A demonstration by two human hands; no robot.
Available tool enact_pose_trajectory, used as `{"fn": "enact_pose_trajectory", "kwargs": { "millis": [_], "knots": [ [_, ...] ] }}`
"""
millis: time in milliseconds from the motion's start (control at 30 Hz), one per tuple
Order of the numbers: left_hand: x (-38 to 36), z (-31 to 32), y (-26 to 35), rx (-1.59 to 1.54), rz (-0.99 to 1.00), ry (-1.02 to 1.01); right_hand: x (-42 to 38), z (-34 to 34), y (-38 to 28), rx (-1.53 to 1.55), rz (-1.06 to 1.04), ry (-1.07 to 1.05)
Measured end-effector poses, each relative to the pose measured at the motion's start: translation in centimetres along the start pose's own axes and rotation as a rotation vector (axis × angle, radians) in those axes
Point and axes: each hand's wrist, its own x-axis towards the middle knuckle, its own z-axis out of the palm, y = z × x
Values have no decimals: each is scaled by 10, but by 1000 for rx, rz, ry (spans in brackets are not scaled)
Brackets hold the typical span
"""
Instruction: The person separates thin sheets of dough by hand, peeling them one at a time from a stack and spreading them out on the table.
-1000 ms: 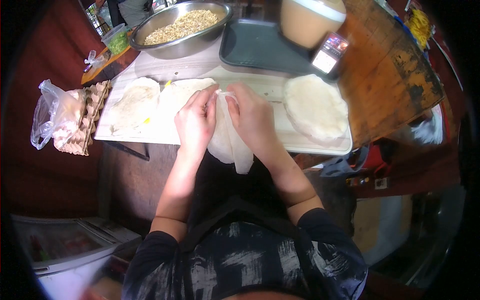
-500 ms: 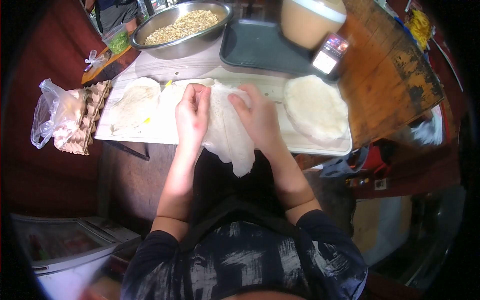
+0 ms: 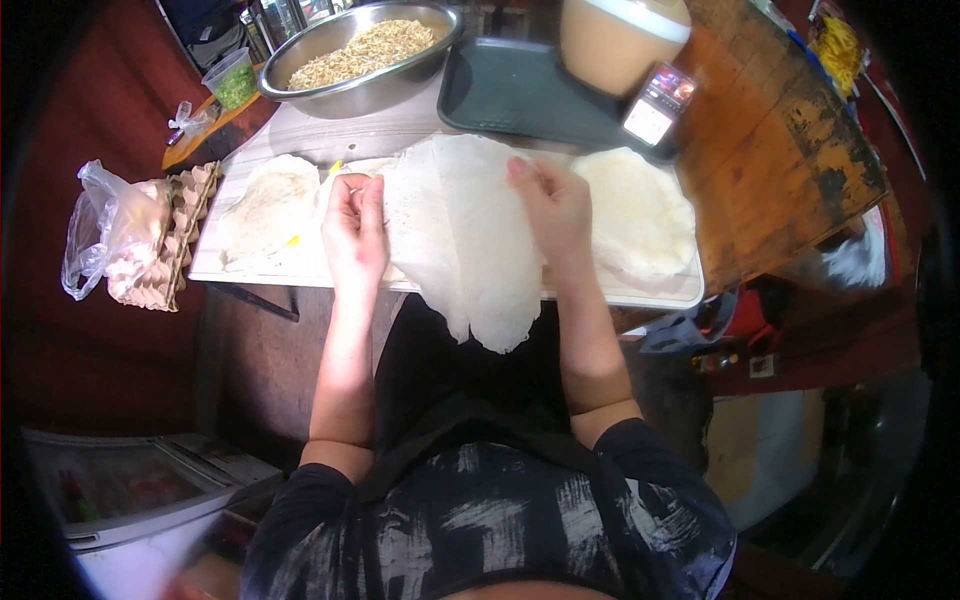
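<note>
A thin, pale spring roll wrapper point(image 3: 462, 235) hangs stretched between my hands, its lower edge draping past the front of the board. My left hand point(image 3: 355, 235) pinches its left edge between thumb and fingers. On the opposite side, my right hand point(image 3: 560, 215) is closed on the right edge. A thick stack of round wrappers point(image 3: 635, 215) lies just right of my right hand. Other flat wrappers point(image 3: 268, 208) are spread on the white board point(image 3: 215, 262) to the left, and one partly shows behind my left hand.
Along the back stand a metal bowl point(image 3: 285, 92) of shredded filling, a dark tray point(image 3: 500, 90), a tan lidded container point(image 3: 620, 45) and a small box point(image 3: 658, 105). Egg trays point(image 3: 190, 220) with a plastic bag point(image 3: 100, 225) sit left, near a tub of chopped greens point(image 3: 235, 85).
My hands have moved apart, the left one leftward and the right one rightward. The wrapper between them has opened from a bunched, folded shape into a wide sheet.
</note>
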Motion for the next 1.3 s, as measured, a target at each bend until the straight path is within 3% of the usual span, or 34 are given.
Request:
{"fn": "enact_pose_trajectory", "kwargs": {
  "millis": [567, 900, 933, 967, 1000, 1067, 1200, 1267, 1300],
  "knots": [
    [3, -69, -27, 56, -40, 143, 8, -21, 20, 30, 3, 161],
    [8, -148, -19, 62, 141, 507, 16, -11, 66, 12, 49, 209],
    [8, -146, -10, -31, 143, 558, 16, -12, 69, -183, 50, 157],
    [10, -150, -7, 66, 144, 556, 15, -12, 73, -379, 51, 104],
    [10, -150, -1, 128, 133, 498, 13, -9, 74, -380, 53, 100],
    [8, -140, 15, 189, 83, 314, 4, 4, 75, -758, -191, 169],
    [8, -111, 48, -43, 6, -268, -2, 17, 33, -764, -424, 37],
    [6, -89, 67, -127, -4, -398, -8, 20, 6, -223, -395, -425],
    [8, -82, 73, -153, 22, -456, -10, 20, 3, -227, -389, -426]
  ]
}}
